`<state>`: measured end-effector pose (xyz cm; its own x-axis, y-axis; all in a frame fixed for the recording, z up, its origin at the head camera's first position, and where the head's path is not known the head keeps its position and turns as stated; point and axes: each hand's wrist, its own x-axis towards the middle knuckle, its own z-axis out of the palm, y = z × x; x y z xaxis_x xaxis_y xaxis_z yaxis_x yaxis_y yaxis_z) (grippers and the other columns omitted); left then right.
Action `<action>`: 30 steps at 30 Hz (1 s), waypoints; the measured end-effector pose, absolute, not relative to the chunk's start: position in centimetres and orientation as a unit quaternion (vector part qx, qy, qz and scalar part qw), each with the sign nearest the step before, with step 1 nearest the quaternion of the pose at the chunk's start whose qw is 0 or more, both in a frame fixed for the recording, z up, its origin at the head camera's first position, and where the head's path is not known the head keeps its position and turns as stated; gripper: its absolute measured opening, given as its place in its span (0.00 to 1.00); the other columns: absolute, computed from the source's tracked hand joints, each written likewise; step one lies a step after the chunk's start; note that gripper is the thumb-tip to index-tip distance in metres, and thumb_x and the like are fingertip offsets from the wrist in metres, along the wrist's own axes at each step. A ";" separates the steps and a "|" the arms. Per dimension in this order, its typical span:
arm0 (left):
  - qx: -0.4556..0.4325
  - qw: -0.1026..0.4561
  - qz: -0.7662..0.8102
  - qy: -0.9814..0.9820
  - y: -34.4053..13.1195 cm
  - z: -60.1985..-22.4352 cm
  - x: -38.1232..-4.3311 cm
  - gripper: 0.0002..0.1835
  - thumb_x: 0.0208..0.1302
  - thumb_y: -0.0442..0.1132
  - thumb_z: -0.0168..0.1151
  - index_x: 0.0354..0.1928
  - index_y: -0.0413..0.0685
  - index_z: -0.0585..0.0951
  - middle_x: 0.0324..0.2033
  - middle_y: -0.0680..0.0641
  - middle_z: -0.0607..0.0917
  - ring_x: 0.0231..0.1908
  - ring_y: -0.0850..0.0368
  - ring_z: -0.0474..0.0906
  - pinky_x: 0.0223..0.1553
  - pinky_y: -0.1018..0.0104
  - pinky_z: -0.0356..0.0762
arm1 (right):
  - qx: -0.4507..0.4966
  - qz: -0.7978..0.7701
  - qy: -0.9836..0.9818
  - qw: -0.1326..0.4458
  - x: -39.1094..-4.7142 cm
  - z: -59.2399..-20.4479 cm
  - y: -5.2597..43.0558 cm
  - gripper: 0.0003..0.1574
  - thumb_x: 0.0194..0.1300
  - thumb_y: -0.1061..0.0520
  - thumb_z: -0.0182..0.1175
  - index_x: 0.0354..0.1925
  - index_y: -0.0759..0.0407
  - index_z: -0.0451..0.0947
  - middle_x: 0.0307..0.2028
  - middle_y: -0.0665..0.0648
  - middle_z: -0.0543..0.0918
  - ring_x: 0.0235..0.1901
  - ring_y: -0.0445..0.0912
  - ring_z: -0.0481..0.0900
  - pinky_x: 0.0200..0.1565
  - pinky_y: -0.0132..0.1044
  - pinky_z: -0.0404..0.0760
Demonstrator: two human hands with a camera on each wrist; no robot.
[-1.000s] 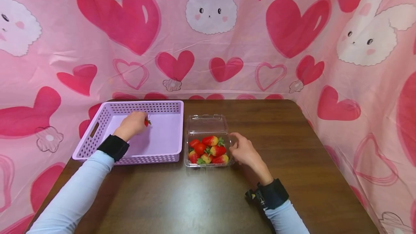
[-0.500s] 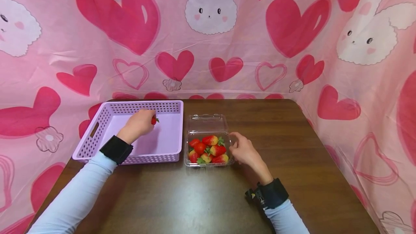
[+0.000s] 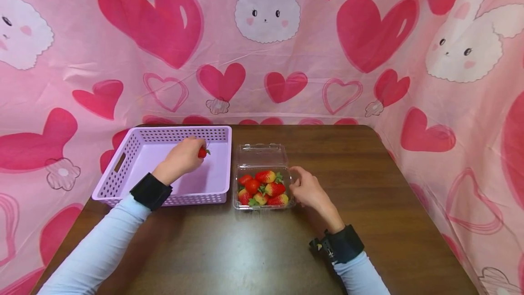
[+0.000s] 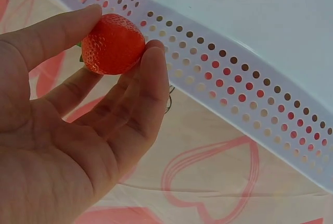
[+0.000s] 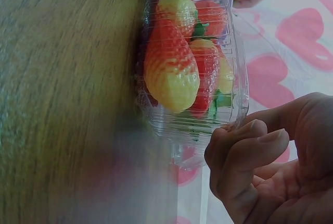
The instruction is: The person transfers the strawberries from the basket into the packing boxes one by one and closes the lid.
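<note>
My left hand (image 3: pixel 183 156) pinches a red strawberry (image 4: pixel 113 45) between thumb and fingertips, above the right half of the lilac basket (image 3: pixel 228 163). The strawberry's green leaves point away from the palm. On the right, my right hand (image 3: pixel 309 189) grips the right rim of a clear plastic clamshell box (image 3: pixel 288 201) with thumb and curled fingers. Inside that box lie several strawberries (image 5: pixel 170 67), red shading to pale yellow, with green leaves. The box's lid (image 3: pixel 262 155) is folded back, away from me.
The basket has perforated walls and a handle slot (image 3: pixel 120 162) on its left side; it stands just left of the box. Both are on a dark wooden table (image 3: pixel 245 249). A pink cloth (image 3: pixel 319 58) with hearts and rabbits hangs around the table.
My left hand has moved right across the basket toward the clear box, carrying the strawberry. The right hand and the box have stayed in place.
</note>
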<state>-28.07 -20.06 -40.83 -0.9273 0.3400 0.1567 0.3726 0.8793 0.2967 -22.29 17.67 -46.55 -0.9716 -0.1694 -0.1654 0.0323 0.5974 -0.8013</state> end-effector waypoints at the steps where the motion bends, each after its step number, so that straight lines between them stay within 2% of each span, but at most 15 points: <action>1: -0.184 0.051 -0.163 -0.968 -20.0 -40.8 -28.0 0.09 0.55 0.25 0.68 0.38 0.38 0.83 0.33 0.39 0.82 0.38 0.40 0.80 0.42 0.45 0.81 | -0.039 -0.448 0.886 0.112 -22.3 -46.6 17.7 0.34 0.71 0.66 0.61 0.72 0.61 0.67 0.21 0.58 0.77 0.14 0.49 0.73 0.20 0.40 0.77; 13: -0.215 0.052 -0.185 -0.958 -18.1 -39.7 -26.8 0.12 0.56 0.27 0.72 0.43 0.36 0.83 0.36 0.39 0.84 0.40 0.40 0.81 0.46 0.45 0.83 | -0.038 -0.447 0.887 0.111 -22.3 -46.7 17.7 0.34 0.71 0.66 0.62 0.72 0.61 0.67 0.21 0.58 0.78 0.15 0.50 0.74 0.20 0.40 0.78; 30: -0.246 0.073 -0.195 -0.946 -15.8 -38.8 -24.6 0.15 0.59 0.28 0.74 0.48 0.38 0.84 0.36 0.41 0.82 0.36 0.43 0.81 0.42 0.47 0.84 | -0.035 -0.447 0.887 0.113 -22.3 -46.7 17.6 0.34 0.71 0.65 0.61 0.73 0.60 0.67 0.21 0.58 0.77 0.15 0.50 0.73 0.20 0.40 0.77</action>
<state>-24.59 -15.78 -38.76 -0.8681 0.4372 0.2349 0.4945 0.8024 0.3340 -22.31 17.61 -46.69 -0.9719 -0.1638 -0.1690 0.0382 0.5987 -0.8000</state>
